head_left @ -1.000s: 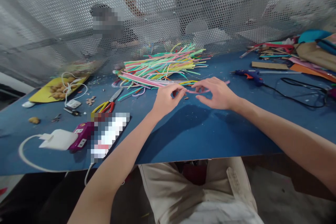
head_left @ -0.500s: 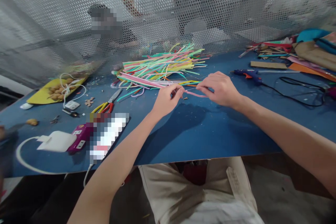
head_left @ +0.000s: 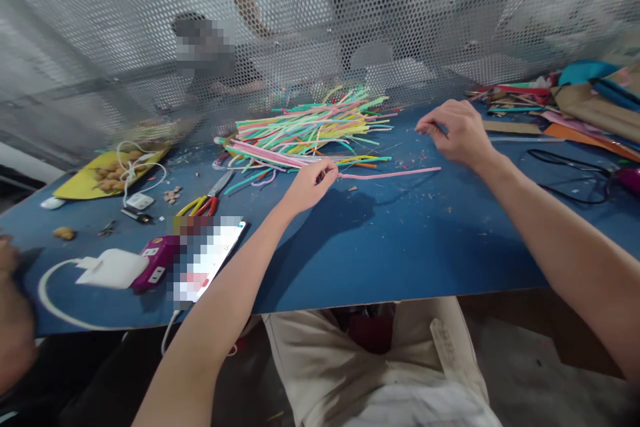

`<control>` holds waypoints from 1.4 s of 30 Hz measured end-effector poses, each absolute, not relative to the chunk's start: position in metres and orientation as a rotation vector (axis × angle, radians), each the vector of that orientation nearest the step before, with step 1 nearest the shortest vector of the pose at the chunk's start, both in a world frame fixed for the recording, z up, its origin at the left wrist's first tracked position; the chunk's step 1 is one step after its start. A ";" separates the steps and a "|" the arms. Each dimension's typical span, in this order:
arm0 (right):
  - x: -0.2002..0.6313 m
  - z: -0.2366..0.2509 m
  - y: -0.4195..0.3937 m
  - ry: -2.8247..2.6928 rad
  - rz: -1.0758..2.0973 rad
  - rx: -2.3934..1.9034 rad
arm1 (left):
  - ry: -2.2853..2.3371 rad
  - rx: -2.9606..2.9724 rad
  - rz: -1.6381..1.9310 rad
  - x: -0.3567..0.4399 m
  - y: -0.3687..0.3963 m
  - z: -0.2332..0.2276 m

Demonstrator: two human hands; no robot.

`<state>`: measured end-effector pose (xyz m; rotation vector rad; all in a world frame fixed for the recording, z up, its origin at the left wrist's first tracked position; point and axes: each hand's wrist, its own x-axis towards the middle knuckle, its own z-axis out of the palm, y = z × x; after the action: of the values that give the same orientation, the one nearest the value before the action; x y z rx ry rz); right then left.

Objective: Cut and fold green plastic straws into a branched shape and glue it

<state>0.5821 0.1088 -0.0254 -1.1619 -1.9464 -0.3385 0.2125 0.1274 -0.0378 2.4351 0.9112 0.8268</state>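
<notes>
The left hand [head_left: 309,185] pinches one end of a thin pink strip [head_left: 395,174], which lies straight on the blue table [head_left: 380,247] and runs off to the right. The right hand [head_left: 456,130] hovers further back, well apart from the strip, fingers curled with the tips pinched together, though I cannot tell whether they hold anything. Behind the left hand sprawls a loose pile of coloured strips [head_left: 310,130], and far left a yellow tray [head_left: 80,180] holds small brown lumps and a white cable.
</notes>
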 end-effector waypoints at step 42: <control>0.465 -0.053 0.065 -2.060 0.463 -0.976 | 0.801 2.890 0.949 0.237 0.105 -0.051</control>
<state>0.4653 0.0646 -0.0526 -0.9759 -2.0597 0.4627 0.2374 0.1049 -0.0506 2.8898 0.8015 0.9492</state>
